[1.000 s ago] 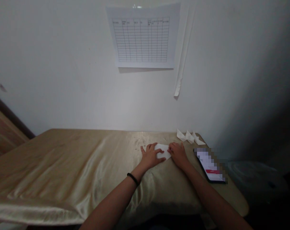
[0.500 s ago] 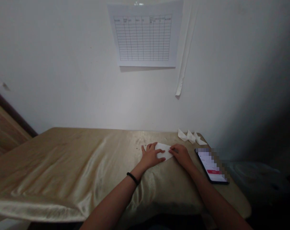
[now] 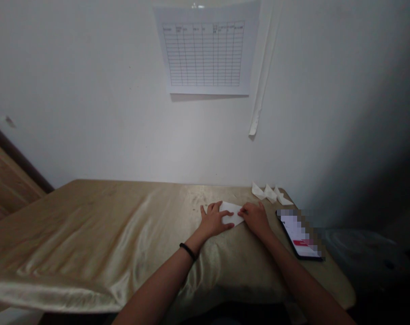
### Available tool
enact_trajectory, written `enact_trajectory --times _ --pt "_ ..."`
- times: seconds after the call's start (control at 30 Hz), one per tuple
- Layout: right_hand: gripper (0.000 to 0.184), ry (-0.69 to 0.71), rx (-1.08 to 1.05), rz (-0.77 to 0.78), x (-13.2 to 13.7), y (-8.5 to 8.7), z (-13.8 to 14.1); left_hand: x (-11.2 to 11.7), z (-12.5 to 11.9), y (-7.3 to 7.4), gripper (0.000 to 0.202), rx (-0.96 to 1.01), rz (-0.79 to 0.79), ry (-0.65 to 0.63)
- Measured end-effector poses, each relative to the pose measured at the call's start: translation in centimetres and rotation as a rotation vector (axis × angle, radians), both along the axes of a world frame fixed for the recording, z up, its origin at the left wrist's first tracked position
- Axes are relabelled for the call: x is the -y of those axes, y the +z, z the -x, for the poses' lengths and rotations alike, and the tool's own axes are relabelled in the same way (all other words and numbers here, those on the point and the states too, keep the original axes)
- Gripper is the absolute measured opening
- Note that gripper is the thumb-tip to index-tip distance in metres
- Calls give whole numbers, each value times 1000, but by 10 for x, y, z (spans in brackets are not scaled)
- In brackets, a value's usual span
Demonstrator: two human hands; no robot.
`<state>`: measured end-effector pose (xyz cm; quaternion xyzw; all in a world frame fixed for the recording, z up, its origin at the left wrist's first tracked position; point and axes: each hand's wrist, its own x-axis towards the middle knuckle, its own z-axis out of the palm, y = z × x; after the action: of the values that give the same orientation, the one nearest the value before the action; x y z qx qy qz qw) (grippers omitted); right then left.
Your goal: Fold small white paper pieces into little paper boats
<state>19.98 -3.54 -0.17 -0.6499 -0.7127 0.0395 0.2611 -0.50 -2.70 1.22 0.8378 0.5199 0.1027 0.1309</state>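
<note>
Gold satin-covered table [image 3: 99,225] beneath black-edged rectangular phone [image 3: 302,251]. Left of phone: bare left hand [image 3: 213,221], fingers splayed apart, seemingly to stop sliding; nearer phone, bare right hand [image 3: 257,219], fingertips bunched, presumably for fine control; clamped or merely touching, cannot tell. Left of phone, under splayed fingers, reaching bunched fingertips: small flat white paper sheet [image 3: 229,218]. Beyond phone: three folded white paper pieces [image 3: 270,194], apparently parked clear.

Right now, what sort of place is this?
Probably an indoor work corner: a cloth-covered table against a pale wall, a printed grid sheet on it, and a phone on the table.
</note>
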Motion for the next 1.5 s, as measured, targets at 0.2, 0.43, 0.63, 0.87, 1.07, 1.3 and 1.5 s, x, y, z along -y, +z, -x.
enact_trajectory --times 0.2,0.43,0.63,0.87,1.07,1.3,1.5 --pt "13 19 53 -15 0 4 2 -1 0 -2 50 12 -5 -6" --pt "12 13 48 -3 0 3 0 0 -2 2 44 20 19 10" --pt "12 2 41 -13 -1 0 1 0 -6 0 47 31 -4 39" --pt "9 8 5 16 0 1 1 1 -5 1 49 23 -7 33" --pt "8 4 2 33 -2 1 1 0 -6 1 51 28 -7 37" --pt "5 -18 -54 53 -4 -1 1 -1 -5 -3 52 4 -23 34" --pt "4 -33 -111 67 -7 -2 1 -2 -7 -5 56 -6 -11 48"
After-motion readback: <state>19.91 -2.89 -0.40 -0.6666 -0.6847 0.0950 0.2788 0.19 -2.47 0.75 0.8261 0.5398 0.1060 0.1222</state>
